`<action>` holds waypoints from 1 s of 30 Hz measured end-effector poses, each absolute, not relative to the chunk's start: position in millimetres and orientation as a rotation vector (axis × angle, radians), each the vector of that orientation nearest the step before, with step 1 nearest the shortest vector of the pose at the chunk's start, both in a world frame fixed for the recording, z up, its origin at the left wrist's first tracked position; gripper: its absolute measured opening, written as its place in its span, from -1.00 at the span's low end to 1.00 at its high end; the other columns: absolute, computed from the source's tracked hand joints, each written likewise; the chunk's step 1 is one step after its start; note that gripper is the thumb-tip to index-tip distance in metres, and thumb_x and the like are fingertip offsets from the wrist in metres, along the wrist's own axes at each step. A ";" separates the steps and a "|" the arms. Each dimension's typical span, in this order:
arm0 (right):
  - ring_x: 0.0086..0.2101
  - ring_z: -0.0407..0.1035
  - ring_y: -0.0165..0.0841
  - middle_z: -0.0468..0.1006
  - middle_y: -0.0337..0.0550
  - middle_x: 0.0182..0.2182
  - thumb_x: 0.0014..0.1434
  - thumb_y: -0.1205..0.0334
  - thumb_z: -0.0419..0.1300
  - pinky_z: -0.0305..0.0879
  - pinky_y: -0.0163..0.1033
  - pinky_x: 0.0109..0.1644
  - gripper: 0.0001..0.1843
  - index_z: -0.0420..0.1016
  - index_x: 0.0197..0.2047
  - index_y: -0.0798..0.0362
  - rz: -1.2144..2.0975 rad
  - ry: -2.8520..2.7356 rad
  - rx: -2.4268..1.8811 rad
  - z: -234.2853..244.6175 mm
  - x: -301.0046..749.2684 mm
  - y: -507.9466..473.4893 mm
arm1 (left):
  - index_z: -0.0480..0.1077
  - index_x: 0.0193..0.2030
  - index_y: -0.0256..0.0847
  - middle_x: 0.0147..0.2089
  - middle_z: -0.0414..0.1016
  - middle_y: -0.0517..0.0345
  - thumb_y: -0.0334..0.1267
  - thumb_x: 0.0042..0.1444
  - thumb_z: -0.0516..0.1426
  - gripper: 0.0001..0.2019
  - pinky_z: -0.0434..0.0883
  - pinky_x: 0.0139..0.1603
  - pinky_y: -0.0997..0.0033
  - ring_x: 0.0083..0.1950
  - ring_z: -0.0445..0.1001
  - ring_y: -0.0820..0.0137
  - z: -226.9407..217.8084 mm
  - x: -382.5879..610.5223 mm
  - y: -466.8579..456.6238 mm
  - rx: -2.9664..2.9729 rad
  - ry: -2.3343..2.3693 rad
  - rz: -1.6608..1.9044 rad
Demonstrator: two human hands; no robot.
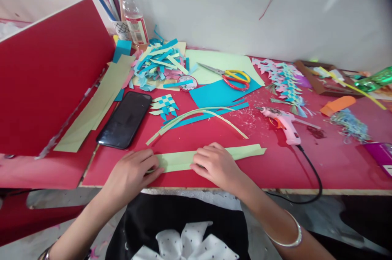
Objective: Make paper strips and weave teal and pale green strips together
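A pale green paper strip lies lengthwise near the table's front edge, with a crease line running along it. At its left end my left hand is closed on the paper, fingers curled and thumb near the lower edge. My right hand grips the same strip right of its middle, its fingers bent over the paper. The strip's right end sticks out past that hand. Just beyond lie thin curved green strips and a small woven blue-and-green paper piece.
A black phone lies at left beside a standing red board. Scissors rest on blue and green sheets, near a heap of cut strips. A pink glue gun, its cable hanging over the edge, is at right.
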State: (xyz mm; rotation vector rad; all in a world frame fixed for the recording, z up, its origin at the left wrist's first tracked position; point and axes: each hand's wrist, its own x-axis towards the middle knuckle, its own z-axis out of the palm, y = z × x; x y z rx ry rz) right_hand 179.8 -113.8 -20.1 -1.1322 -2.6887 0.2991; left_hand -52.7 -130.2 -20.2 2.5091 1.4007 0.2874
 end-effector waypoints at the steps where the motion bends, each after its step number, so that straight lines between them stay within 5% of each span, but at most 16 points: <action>1: -0.47 0.17 -0.49 0.35 -0.27 -0.54 0.16 0.22 -0.03 -0.09 -0.30 -0.32 -0.76 0.28 -0.51 0.08 0.295 -2.686 -1.129 -20.2 179.7 -113.9 | 0.24 -0.54 -0.24 -0.49 0.24 0.20 -0.16 0.12 -0.06 -0.72 0.11 -0.48 0.53 -0.47 0.22 0.50 -20.1 -54.8 -131.4 2.506 1.419 0.286; 17: -0.45 0.19 -0.48 0.37 -0.26 -0.51 0.16 0.24 -0.03 -0.09 -0.30 -0.31 -0.79 0.28 -0.47 0.08 0.266 -2.660 -1.107 -23.2 180.7 -115.6 | 0.23 -0.46 -0.22 -0.46 0.29 0.16 -0.15 0.14 -0.13 -0.73 0.19 -0.46 0.46 -0.42 0.30 0.40 -17.4 -67.5 -140.7 2.527 1.622 0.046; 21: -0.45 0.20 -0.48 0.37 -0.26 -0.51 0.15 0.24 -0.02 -0.09 -0.30 -0.31 -0.80 0.27 -0.48 0.08 0.251 -2.666 -1.108 -23.0 180.5 -115.1 | 0.28 -0.26 -0.25 -0.26 0.34 0.05 -0.26 0.12 -0.09 -0.81 0.28 -0.29 0.39 -0.24 0.34 0.34 -15.4 -60.4 -143.6 2.642 1.558 0.248; 26: -0.43 0.21 -0.46 0.36 -0.25 -0.50 0.15 0.24 -0.02 -0.09 -0.30 -0.30 -0.81 0.26 -0.47 0.09 0.213 -2.664 -1.119 -22.6 179.4 -116.2 | 0.24 -0.03 -0.17 -0.11 0.33 0.08 -0.44 0.06 -0.08 -0.68 0.29 -0.16 0.37 -0.15 0.31 0.34 -14.4 -15.6 -160.1 2.905 1.300 0.226; 30: -0.45 0.20 -0.46 0.35 -0.25 -0.51 0.15 0.21 -0.02 -0.08 -0.30 -0.31 -0.80 0.25 -0.47 0.08 0.207 -2.652 -1.128 -20.5 183.5 -116.9 | 0.26 -0.04 -0.27 -0.12 0.34 0.02 -0.26 0.09 -0.05 -0.70 0.31 -0.14 0.34 -0.14 0.30 0.30 -20.2 8.8 -169.5 2.894 1.333 0.214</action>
